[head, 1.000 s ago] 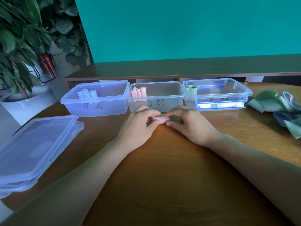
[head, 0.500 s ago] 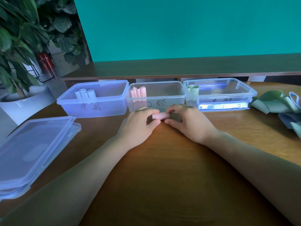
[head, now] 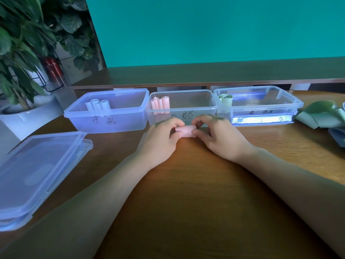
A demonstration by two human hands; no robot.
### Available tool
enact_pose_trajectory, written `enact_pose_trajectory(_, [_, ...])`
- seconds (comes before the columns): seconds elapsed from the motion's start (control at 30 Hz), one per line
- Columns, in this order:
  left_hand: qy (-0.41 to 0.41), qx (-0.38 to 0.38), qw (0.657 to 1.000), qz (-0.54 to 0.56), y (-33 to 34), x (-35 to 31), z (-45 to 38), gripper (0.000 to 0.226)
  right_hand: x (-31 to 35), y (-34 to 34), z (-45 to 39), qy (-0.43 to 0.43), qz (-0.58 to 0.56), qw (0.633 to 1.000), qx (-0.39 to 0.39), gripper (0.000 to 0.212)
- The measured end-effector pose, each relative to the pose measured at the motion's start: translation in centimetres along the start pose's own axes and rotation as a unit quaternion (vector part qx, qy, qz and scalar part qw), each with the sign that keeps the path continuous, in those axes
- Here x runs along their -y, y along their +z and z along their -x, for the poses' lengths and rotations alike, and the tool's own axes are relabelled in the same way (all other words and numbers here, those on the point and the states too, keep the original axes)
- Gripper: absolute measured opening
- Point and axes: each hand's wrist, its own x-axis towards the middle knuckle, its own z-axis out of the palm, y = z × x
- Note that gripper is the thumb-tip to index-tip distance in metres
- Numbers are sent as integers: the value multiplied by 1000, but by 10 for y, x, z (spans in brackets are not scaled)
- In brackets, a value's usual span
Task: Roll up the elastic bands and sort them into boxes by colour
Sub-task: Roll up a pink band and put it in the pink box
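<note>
Pink rolled band (head: 185, 131): pinched at either end by left hand (head: 160, 141) and right hand (head: 218, 136), low over the wooden table (head: 186, 193), just before the middle box (head: 182, 107).
Middle box: pink rolls (head: 160, 105).
Left box (head: 108, 111): white rolls (head: 97, 105).
Right box (head: 259, 105): green roll (head: 225, 99).
Far right: loose green bands (head: 323, 116).
Near left: stacked lids (head: 35, 174).

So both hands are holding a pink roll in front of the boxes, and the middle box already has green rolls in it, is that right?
Not quite. The head view shows the middle box holding pink rolls, not green. Both the left hand and right hand do hold the pink roll.
</note>
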Motion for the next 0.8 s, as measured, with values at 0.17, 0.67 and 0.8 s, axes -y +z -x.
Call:
enact_pose_trajectory(0.17, [26,10,1000,9,-2,-2,4,35,4,-4,4,-1,-5,1000,3,26])
enact_pose_trajectory(0.67, [-32,38,967,250,-11,-8,14,26,23,-22,22,80,-299,950,-31,24])
enact_pose_trajectory(0.8, [-40,0,951,306,-13,-15,13,23,32,-28,11,78,-309,945,-74,19])
